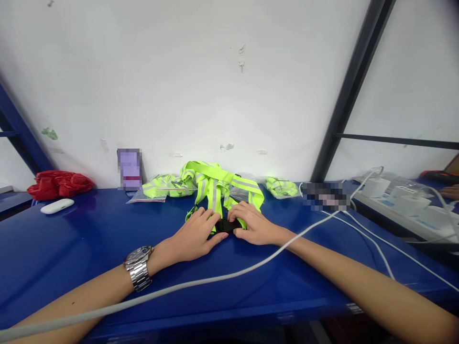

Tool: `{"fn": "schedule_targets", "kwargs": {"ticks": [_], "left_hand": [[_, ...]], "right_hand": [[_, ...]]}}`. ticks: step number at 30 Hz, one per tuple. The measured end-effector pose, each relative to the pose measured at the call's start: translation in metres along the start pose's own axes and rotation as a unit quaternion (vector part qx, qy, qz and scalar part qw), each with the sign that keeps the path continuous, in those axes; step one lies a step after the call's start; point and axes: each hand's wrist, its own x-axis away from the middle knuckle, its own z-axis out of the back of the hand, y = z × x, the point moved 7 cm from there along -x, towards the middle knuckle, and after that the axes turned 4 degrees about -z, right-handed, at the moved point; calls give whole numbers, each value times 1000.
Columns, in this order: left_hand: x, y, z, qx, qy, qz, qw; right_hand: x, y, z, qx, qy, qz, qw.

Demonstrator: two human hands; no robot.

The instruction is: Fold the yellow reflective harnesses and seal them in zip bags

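A black plastic buckle [226, 225] lies between my two hands, joined to a neon yellow reflective vest of straps [214, 191] with grey stripes. My left hand [195, 234], below a silver wristwatch [138, 267], grips the buckle's left end with thumb and fingers. On the other end, the fingers of my right hand [253, 223] are closed as well. The straps are heaped on the blue table just behind the buckle. My fingers cover both ends of it, so how the two halves sit cannot be made out fully.
Bagged neon vests [281, 187] lie along the wall. Left are a red plastic bag [59, 184], a white case [57, 206] and an upright phone [129, 169]. A white cable [229, 276] crosses in front of my arms. Chargers [409, 203] stand right, past a dark post [346, 95].
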Motion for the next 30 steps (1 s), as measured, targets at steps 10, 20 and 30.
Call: {"fn": "schedule_targets", "kwargs": {"ticks": [10,20,30], "left_hand": [[2,-4,1,-8,-8,0,1000],[9,-10,5,8,-38,17,999],[21,-27,0,75,-56,4,996]], "right_hand": [[3,-3,11,71,-20,6,997],[6,2,12,90,-59,8,994],[9,12,17,-8,-75,-21,997]]}}
